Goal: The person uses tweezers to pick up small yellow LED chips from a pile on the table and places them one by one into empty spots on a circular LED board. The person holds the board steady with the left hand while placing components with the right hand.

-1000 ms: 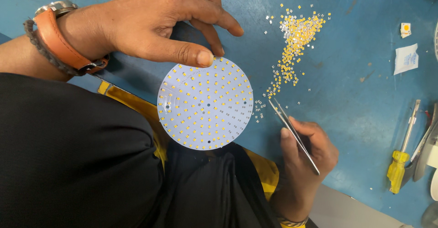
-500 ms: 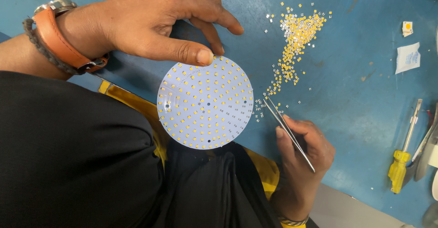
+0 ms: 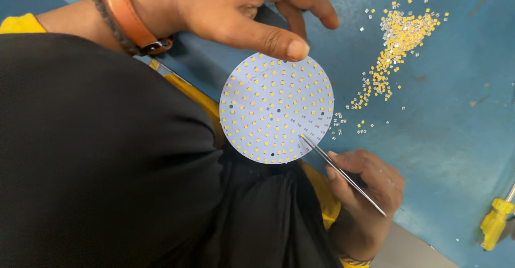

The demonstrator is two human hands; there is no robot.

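The right hand (image 3: 362, 193), nearest the body, is pinched shut on a pair of slim metal tweezers (image 3: 338, 171), whose closed tips touch down on the lower right part of the round white board (image 3: 276, 107); whether a chip sits between the tips is too small to tell. The left hand (image 3: 241, 8), with an orange strap at the wrist, holds nothing: its fingers are spread and only the thumb presses on the board's upper edge, pinning it to the blue surface (image 3: 456, 139). The board lies flat, partly overhanging the surface edge toward the person's lap, and is dotted with rows of tiny yellow chips, a few spots near the tweezers' tips looking bare. Just beyond the board to the right lies a scatter of loose chips (image 3: 397, 37), thickest at the far end and thinning toward the board. A yellow-handled screwdriver (image 3: 494, 222) rests well apart at the right edge. With only one thumb holding it, I'd judge the board could pivot or tip off the edge if the tweezers push sideways, and a slip of the tips might knock neighbouring chips out of their places.
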